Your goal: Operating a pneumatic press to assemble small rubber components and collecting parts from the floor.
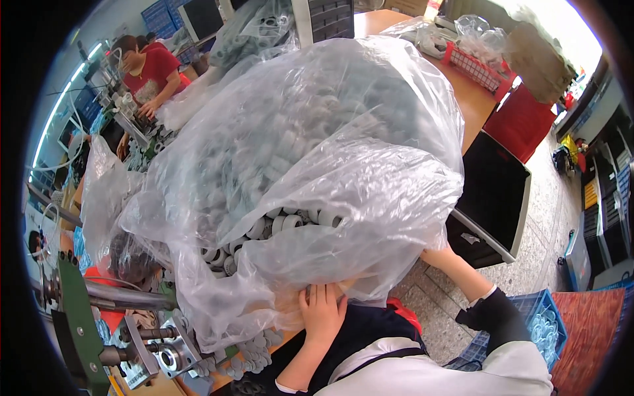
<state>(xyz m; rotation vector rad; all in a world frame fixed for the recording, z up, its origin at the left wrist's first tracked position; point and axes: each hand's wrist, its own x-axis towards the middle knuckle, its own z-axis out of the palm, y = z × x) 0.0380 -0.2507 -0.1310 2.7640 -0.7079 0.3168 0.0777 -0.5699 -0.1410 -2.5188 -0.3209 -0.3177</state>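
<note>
A large clear plastic bag (376,178) lies in front of me, bulging with many small grey ring-shaped parts (287,221). The parts show bare through the bag's loose mouth and blurred through the film elsewhere. On the near edge of the bag rests my left hand (322,307), its fingers stretched out over the plastic. At the bag's right side, my right hand (434,256) touches the film, but its fingers are hidden by the plastic, so its grip does not show.
A green and metal machine (82,330) stands at lower left, beside flat grey pieces (254,350). Right of the bag is a black crate (492,191); a red basket (477,71) sits behind it. A blue crate (561,323) is at lower right. A person in red (153,74) works at far left.
</note>
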